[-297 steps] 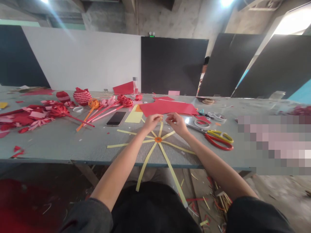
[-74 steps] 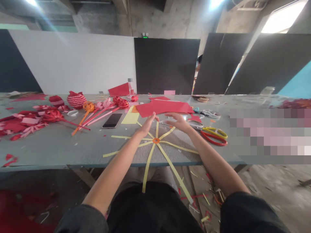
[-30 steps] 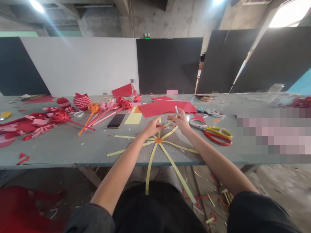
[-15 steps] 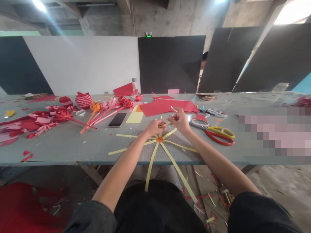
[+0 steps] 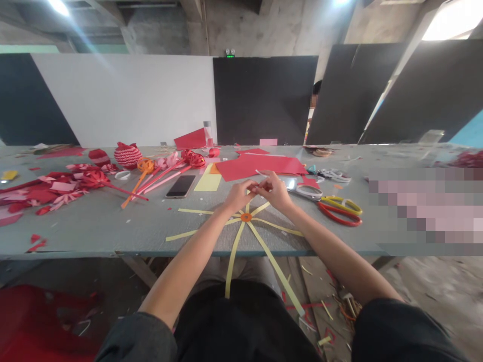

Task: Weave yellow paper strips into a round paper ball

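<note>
Head view shows one orange disc (image 5: 242, 217) on a grey bench (image 5: 151, 231), with at least seven pale yellow strips (image 5: 276, 269) spreading from it like spokes; part of the spread is covered, so the full count cannot be told. Around it are one phone (image 5: 181, 186), one yellow sheet (image 5: 208, 183), one white ring (image 5: 123, 178), one clear bottle (image 5: 208, 132) standing at the back, and scissors (image 5: 341, 221) with one red and one yellow loop. Red paper (image 5: 260, 166) lies just beyond the hands, and a heap of red and pink paper (image 5: 45, 190) fills the left side. The left forearm crosses over two strips, the right forearm overlaps the end of another, and two more run past the near edge towards the person. The left hand (image 5: 237, 197) and right hand (image 5: 277, 193) meet above the upper strips, fingers bent and tips drawn together; whether the left fingers grip anything cannot be told. A thin white slip (image 5: 259, 172) sticks out from the right fingers, which pinch it. The disc sits below the joined fingertips, nearer the person and clear of their touch.
</note>
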A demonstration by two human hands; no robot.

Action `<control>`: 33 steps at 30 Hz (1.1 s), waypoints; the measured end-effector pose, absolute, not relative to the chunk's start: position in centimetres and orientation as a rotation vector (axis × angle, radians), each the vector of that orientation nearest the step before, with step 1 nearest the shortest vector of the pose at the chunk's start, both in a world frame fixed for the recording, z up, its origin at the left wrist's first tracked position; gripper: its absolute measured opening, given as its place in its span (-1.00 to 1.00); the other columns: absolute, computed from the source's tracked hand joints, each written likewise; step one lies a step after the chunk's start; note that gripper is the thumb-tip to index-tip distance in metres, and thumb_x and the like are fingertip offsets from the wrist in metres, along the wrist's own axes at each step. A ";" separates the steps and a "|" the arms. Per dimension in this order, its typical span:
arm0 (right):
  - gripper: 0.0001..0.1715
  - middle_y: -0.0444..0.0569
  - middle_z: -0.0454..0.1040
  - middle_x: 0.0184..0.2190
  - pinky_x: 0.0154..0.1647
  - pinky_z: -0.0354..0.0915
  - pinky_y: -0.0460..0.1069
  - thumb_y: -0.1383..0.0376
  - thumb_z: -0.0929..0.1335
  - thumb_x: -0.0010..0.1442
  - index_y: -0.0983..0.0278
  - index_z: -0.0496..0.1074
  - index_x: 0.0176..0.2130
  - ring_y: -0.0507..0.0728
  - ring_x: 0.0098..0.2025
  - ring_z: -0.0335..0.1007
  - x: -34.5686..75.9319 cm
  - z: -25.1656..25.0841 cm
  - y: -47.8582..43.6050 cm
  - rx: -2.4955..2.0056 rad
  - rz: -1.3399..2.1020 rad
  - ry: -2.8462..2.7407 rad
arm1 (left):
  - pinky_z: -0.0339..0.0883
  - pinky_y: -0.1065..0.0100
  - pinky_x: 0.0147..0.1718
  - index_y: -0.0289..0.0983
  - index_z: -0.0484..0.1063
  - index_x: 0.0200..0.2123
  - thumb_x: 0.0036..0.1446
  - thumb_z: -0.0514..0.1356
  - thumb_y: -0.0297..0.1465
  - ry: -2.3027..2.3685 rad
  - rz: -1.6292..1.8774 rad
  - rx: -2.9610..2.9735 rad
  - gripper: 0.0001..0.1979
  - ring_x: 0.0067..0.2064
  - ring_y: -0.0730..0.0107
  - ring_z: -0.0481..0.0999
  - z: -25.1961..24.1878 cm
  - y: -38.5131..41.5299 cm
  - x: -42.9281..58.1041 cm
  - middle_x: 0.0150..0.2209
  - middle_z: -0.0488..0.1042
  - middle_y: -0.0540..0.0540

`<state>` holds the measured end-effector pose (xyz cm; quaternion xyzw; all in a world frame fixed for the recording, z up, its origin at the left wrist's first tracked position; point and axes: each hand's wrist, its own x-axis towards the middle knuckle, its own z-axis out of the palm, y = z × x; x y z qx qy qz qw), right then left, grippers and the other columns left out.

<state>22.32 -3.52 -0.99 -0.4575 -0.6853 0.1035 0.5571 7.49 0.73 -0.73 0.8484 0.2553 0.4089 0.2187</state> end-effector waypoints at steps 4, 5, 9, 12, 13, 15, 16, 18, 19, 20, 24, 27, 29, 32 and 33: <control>-0.59 -0.01 0.40 -0.29 -0.45 0.24 -0.08 0.11 0.28 0.10 0.25 0.35 -0.08 0.03 -0.41 0.33 22.6 -0.5 -3.6 -1.069 0.079 -1.470 | 0.34 0.32 -0.22 -0.30 0.44 -0.29 0.02 0.16 -0.35 0.758 1.214 2.194 -0.82 -0.28 0.30 0.51 -0.8 1.1 7.7 -0.35 0.54 -0.10; -0.63 0.01 0.39 -0.25 -0.45 0.24 -0.08 0.11 0.27 0.11 0.25 0.39 -0.14 0.03 -0.38 0.33 22.8 -0.4 -3.5 -1.082 0.033 -1.424 | 0.35 0.33 -0.23 -0.29 0.44 -0.31 0.02 0.16 -0.34 0.768 1.234 2.145 -0.82 -0.29 0.32 0.51 -0.8 1.2 7.7 -0.37 0.54 -0.09; -0.66 -0.06 0.39 -0.44 -0.45 0.22 -0.08 0.05 0.31 0.04 0.27 0.44 -0.38 0.03 -0.44 0.29 23.2 -0.2 -3.3 -1.080 0.152 -1.372 | 0.35 0.38 -0.31 -0.29 0.43 -0.39 0.03 0.13 -0.30 0.750 1.304 2.023 -0.82 -0.36 0.37 0.50 -0.7 1.3 7.7 -0.44 0.52 -0.05; -0.60 -0.15 0.34 -0.61 -0.49 0.20 -0.08 -0.02 0.33 -0.02 0.28 0.40 -0.45 0.01 -0.53 0.24 22.9 -0.3 -3.2 -1.021 0.412 -1.400 | 0.35 0.39 -0.33 -0.30 0.42 -0.40 0.02 0.14 -0.29 0.744 1.338 1.982 -0.82 -0.38 0.39 0.50 -0.6 1.4 7.7 -0.46 0.51 -0.05; -0.59 -0.15 0.35 -0.62 -0.49 0.20 -0.08 -0.03 0.35 -0.04 0.28 0.39 -0.45 0.00 -0.54 0.24 22.7 -0.3 -3.3 -1.010 0.470 -1.406 | 0.35 0.39 -0.33 -0.30 0.42 -0.39 0.02 0.15 -0.29 0.736 1.341 1.973 -0.81 -0.37 0.39 0.50 -0.6 1.4 7.7 -0.45 0.51 -0.05; -0.59 -0.14 0.37 -0.59 -0.49 0.20 -0.08 -0.03 0.37 -0.07 0.28 0.39 -0.45 0.00 -0.53 0.25 22.4 -0.4 -3.4 -0.999 0.542 -1.407 | 0.36 0.38 -0.31 -0.30 0.43 -0.35 0.02 0.15 -0.26 0.700 1.340 1.956 -0.78 -0.34 0.37 0.51 -0.6 1.4 7.8 -0.41 0.52 -0.08; -0.59 -0.14 0.38 -0.58 -0.49 0.19 -0.09 -0.02 0.38 -0.08 0.28 0.39 -0.44 -0.01 -0.53 0.25 22.2 -0.4 -3.4 -0.997 0.567 -1.403 | 0.36 0.37 -0.30 -0.31 0.44 -0.32 0.02 0.15 -0.25 0.675 1.335 1.949 -0.75 -0.33 0.36 0.52 -0.6 1.4 7.9 -0.38 0.53 -0.10; -0.59 -0.14 0.38 -0.58 -0.49 0.19 -0.09 -0.01 0.39 -0.10 0.29 0.39 -0.44 -0.01 -0.54 0.25 22.1 -0.4 -3.5 -0.993 0.604 -1.379 | 0.37 0.36 -0.29 -0.32 0.44 -0.28 0.02 0.16 -0.22 0.630 1.319 1.937 -0.71 -0.30 0.33 0.52 -0.6 1.4 7.9 -0.35 0.54 -0.13; -0.59 -0.15 0.38 -0.58 -0.49 0.19 -0.09 -0.01 0.40 -0.10 0.29 0.39 -0.44 -0.02 -0.54 0.24 22.1 -0.4 -3.5 -0.990 0.616 -1.362 | 0.37 0.35 -0.28 -0.32 0.44 -0.27 0.02 0.17 -0.21 0.614 1.309 1.932 -0.70 -0.29 0.32 0.53 -0.7 1.4 8.0 -0.34 0.54 -0.13; -0.60 -0.15 0.37 -0.58 -0.49 0.19 -0.09 -0.01 0.40 -0.10 0.29 0.39 -0.45 -0.02 -0.54 0.24 22.1 -0.4 -3.5 -0.988 0.622 -1.345 | 0.38 0.34 -0.28 -0.32 0.45 -0.26 0.01 0.18 -0.21 0.603 1.300 1.926 -0.69 -0.29 0.32 0.53 -0.7 1.4 8.0 -0.34 0.54 -0.13; -0.61 -0.15 0.37 -0.60 -0.48 0.19 -0.09 -0.01 0.39 -0.09 0.28 0.39 -0.47 -0.01 -0.53 0.24 22.2 -0.5 -3.4 -0.979 0.595 -1.303 | 0.39 0.33 -0.27 -0.31 0.45 -0.26 -0.01 0.19 -0.18 0.575 1.280 1.893 -0.67 -0.28 0.32 0.53 -0.9 1.4 8.0 -0.33 0.54 -0.13; -0.62 -0.15 0.36 -0.61 -0.48 0.18 -0.10 0.00 0.39 -0.10 0.28 0.39 -0.48 -0.01 -0.53 0.25 22.2 -0.5 -3.3 -0.974 0.588 -1.279 | 0.39 0.31 -0.26 -0.32 0.45 -0.26 -0.01 0.19 -0.17 0.572 1.284 1.872 -0.65 -0.28 0.31 0.53 -0.9 1.4 8.0 -0.33 0.54 -0.15; -0.62 -0.16 0.36 -0.60 -0.48 0.17 -0.10 0.01 0.39 -0.10 0.28 0.39 -0.48 -0.02 -0.53 0.24 22.1 -0.5 -3.3 -0.960 0.610 -1.274 | 0.39 0.31 -0.26 -0.33 0.45 -0.27 -0.01 0.20 -0.17 0.573 1.290 1.870 -0.66 -0.28 0.30 0.53 -0.8 1.3 8.0 -0.34 0.54 -0.15; -0.63 -0.16 0.36 -0.61 -0.49 0.15 -0.11 0.02 0.39 -0.09 0.29 0.39 -0.49 -0.03 -0.54 0.23 22.1 -0.5 -3.3 -0.959 0.626 -1.276 | 0.38 0.32 -0.26 -0.33 0.45 -0.27 0.00 0.20 -0.19 0.572 1.289 1.875 -0.67 -0.27 0.30 0.53 -0.7 1.2 8.0 -0.34 0.54 -0.15; -0.63 -0.16 0.36 -0.61 -0.49 0.14 -0.11 0.02 0.39 -0.09 0.29 0.39 -0.49 -0.03 -0.54 0.22 22.1 -0.5 -3.3 -0.966 0.626 -1.277 | 0.38 0.32 -0.26 -0.32 0.45 -0.28 0.00 0.20 -0.19 0.568 1.288 1.872 -0.67 -0.27 0.30 0.53 -0.7 1.2 8.0 -0.34 0.54 -0.14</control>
